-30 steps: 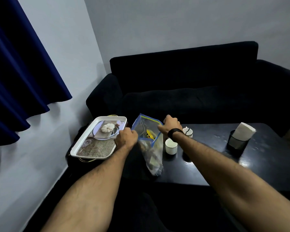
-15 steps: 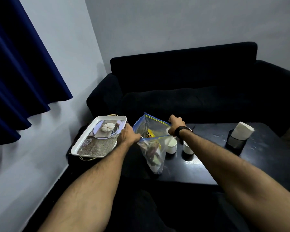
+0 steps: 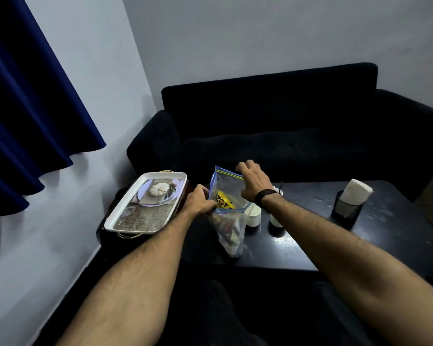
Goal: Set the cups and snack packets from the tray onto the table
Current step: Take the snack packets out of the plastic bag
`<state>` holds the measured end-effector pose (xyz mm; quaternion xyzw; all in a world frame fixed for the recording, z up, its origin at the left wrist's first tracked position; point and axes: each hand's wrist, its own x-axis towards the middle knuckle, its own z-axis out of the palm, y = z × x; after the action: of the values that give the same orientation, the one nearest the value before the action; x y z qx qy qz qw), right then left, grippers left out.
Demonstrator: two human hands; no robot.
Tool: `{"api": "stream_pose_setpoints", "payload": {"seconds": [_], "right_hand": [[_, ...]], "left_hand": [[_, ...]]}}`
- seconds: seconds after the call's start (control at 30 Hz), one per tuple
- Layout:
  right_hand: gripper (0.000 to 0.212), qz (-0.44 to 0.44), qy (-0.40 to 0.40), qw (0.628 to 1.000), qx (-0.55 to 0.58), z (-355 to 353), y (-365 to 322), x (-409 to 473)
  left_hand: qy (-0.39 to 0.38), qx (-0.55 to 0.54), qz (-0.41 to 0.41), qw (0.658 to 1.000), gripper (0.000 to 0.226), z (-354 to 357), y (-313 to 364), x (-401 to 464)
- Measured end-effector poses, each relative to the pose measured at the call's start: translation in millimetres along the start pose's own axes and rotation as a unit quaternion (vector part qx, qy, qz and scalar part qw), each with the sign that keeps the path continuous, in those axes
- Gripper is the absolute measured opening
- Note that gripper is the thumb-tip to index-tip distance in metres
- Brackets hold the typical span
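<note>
**A:** Start with the big picture: a dark sofa [image 3: 273,126] along the far wall, and in front of it the black counter [image 3: 335,236], glossy enough to throw back the light.

**B:** And off the counter's left end, the white tray [image 3: 145,203]. Looks bare to me, just its printed picture showing.

**A:** Agreed, which would explain why the action sits on the counter now. See the clear zip bag [image 3: 229,213]? It's standing on its base near the counter's left edge, with snack packets inside, a yellow packet [image 3: 224,202] on top.

**B:** So why are both hands on it?

**A:** My guess is they're spreading the mouth. The left hand [image 3: 200,202] is pinched on the near-left rim, while the right hand [image 3: 254,182] hooks over the far rim, fingers loosely spread rather than closed tight. Held apart like that, the bag stays upright and gaping.

**B:** To get the packets out, presumably.

**A:** That's how I read it. The bag is soft; let go and it would likely slump.

**B:** And the cups?

**A:** Two small white cups [image 3: 254,217] stand just right of the bag, under the right wrist, already on the counter. Far right, a dark holder with white tissue [image 3: 350,198], well clear.
</note>
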<state>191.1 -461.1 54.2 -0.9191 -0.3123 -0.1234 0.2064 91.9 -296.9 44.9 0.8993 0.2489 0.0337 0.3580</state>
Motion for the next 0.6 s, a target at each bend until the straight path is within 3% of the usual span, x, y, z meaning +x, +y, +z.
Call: {"api": "stream_pose_setpoints", "payload": {"seconds": [0.07,0.13,0.23,0.3,0.47,0.6], "right_hand": [[0.041,-0.044,-0.020,0.999,0.008,-0.2,-11.4,1.6],[0.029,-0.038,-0.111,0.993,0.017,0.6,-21.1,3.1],[0.038,-0.003,-0.268,0.961,-0.066,9.6,-24.7,3.1],[0.047,0.026,-0.329,0.939,-0.100,15.7,-21.1,-0.1],[0.023,0.069,-0.357,0.926,-0.099,24.0,-13.5,4.0],[0.045,0.079,-0.346,0.933,-0.057,35.9,-13.8,15.7]], "left_hand": [[-0.012,-0.018,0.004,1.000,0.045,3.1,4.8,-1.4],[-0.024,-0.036,0.011,0.999,0.046,7.2,8.7,-2.6],[-0.040,-0.070,0.024,0.996,0.046,12.7,9.2,-2.8],[-0.049,-0.080,0.030,0.995,0.046,14.2,5.0,-2.3],[0.021,-0.114,-0.037,0.993,0.044,21.8,-16.5,10.0],[0.054,-0.096,-0.147,0.983,0.028,39.6,-48.1,22.2]]}}
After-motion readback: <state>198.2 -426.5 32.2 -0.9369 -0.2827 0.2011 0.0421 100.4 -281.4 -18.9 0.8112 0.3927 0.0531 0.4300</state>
